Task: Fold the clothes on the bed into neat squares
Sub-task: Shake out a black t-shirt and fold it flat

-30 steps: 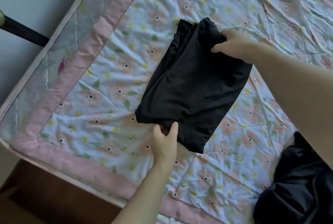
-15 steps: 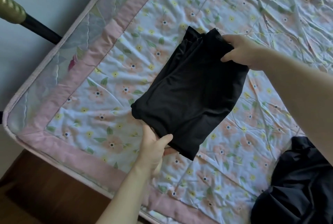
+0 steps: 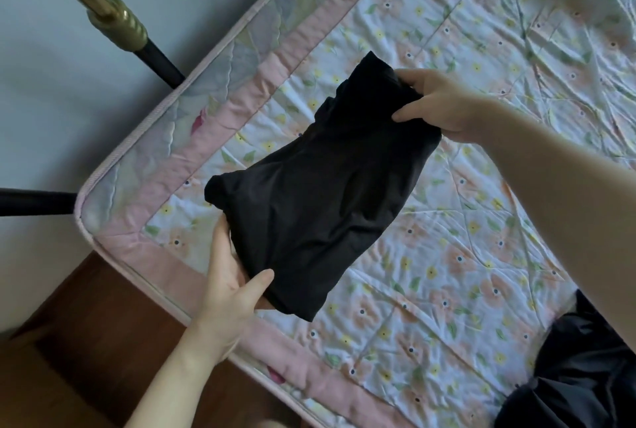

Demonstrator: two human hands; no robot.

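Folded piece: the black, soft-knit garment folded into a thick rectangle [image 3: 309, 193] is in my two hands, held over the corner of the bed; I cannot tell whether its underside touches the cover.
Left hand: my left hand [image 3: 230, 286] grips the near edge, thumb on top and fingers tucked beneath.
Right hand: my right hand [image 3: 444, 104] grips the far end, fingers curled over the bunched cloth there.
Shape so far: I judge it folded several times over, but longer than wide, the far end puckered and the near-left corner rounded, so not yet a neat square.
Bed: the white quilted bedcover with peach flowers and a pink border [image 3: 464, 255] lies wrinkled beneath it.
Left to do: a dark, shiny, crumpled garment [image 3: 578, 379] sits loose at the lower right edge of view, well apart from the folded piece; I take it as unfolded.
Progress: one piece nearly done, at least one more waiting; anything beyond the view I cannot judge.
Next, as I reckon: lay it down, square the ends, perhaps one more fold.
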